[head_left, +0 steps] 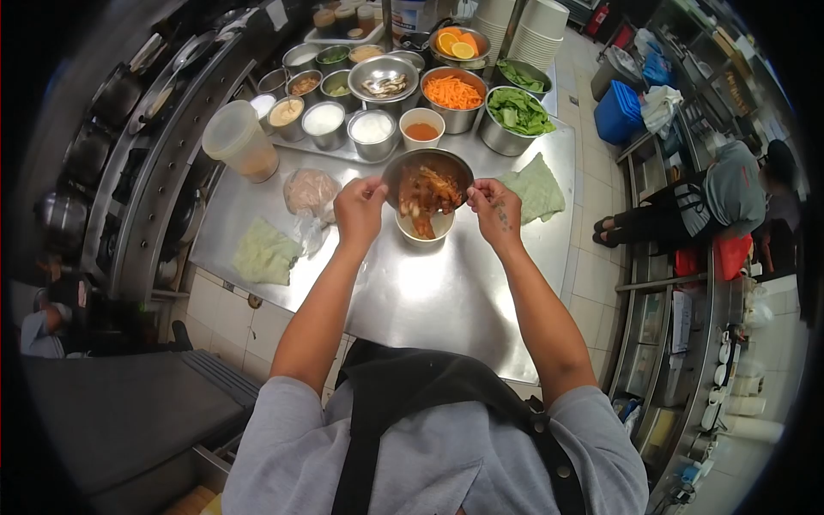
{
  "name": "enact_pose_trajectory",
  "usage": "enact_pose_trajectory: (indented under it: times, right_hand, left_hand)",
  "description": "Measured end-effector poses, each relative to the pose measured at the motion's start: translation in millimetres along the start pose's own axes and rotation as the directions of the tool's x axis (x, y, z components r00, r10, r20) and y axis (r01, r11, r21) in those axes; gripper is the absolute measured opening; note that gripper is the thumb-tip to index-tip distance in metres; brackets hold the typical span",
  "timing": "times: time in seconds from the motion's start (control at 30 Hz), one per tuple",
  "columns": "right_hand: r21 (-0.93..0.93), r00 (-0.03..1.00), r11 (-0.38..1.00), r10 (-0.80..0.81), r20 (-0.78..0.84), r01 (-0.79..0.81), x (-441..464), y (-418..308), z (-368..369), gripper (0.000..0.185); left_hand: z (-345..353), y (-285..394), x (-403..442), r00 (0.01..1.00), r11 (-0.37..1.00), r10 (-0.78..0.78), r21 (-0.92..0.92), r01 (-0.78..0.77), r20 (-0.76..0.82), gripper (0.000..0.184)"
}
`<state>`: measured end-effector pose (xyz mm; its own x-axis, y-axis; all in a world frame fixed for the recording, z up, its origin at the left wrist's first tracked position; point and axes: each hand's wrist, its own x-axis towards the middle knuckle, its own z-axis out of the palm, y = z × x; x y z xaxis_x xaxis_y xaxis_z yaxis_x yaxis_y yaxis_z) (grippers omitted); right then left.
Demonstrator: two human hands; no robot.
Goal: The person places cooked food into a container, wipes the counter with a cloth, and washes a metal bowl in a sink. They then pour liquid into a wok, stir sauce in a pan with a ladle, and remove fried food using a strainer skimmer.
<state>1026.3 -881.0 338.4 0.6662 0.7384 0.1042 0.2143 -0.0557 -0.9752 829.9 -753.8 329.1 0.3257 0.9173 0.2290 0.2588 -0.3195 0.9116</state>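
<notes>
A metal bowl (439,157) is held between my left hand (360,206) and my right hand (498,209), each pinching its rim at one side. The bowl tilts toward me, and browned, saucy pieces of food (424,196) lie at its lower edge. Directly beneath is a white tub (437,237), its far part hidden by the bowl. Some of the food appears to hang over the tub's opening. Just beyond the bowl stands a white cup of orange-red liquid (421,131). A plastic bag of pinkish food (311,190) rests left of my left hand.
Green cloths (264,251) (538,190) lie on both sides of the steel table (429,300). Metal containers of shredded carrot (452,92), leafy greens (519,114) and white food (372,127) line the back, beside a clear plastic tub (240,142). Another person (721,189) stands right.
</notes>
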Motion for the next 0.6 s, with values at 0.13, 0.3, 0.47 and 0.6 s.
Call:
enact_pose_trajectory:
  times: [0.13,0.3,0.47,0.6]
  right_hand:
    - [-0.010,1.000,1.000,0.018,-0.005,-0.018,0,-2,0,0.010]
    - [-0.012,1.000,1.000,-0.003,-0.019,0.003,-1,-2,1,0.011]
    - [-0.072,0.999,0.997,-0.029,0.017,0.030,-3,-5,0,0.012]
    - [-0.064,0.999,0.997,-0.036,-0.012,0.035,-3,-3,3,0.012]
  left_hand:
    - [1,-4,2,1.000,0.999,0.015,-0.032,-0.016,-0.013,0.015]
    - [-3,4,-1,1.000,0.999,0.021,-0.051,-0.020,0.006,0.015]
    - [-10,15,-7,0.995,0.996,0.095,-0.004,-0.095,0.006,0.014]
    - [-10,19,-11,0.992,0.992,0.123,0.011,-0.123,-0.033,0.013]
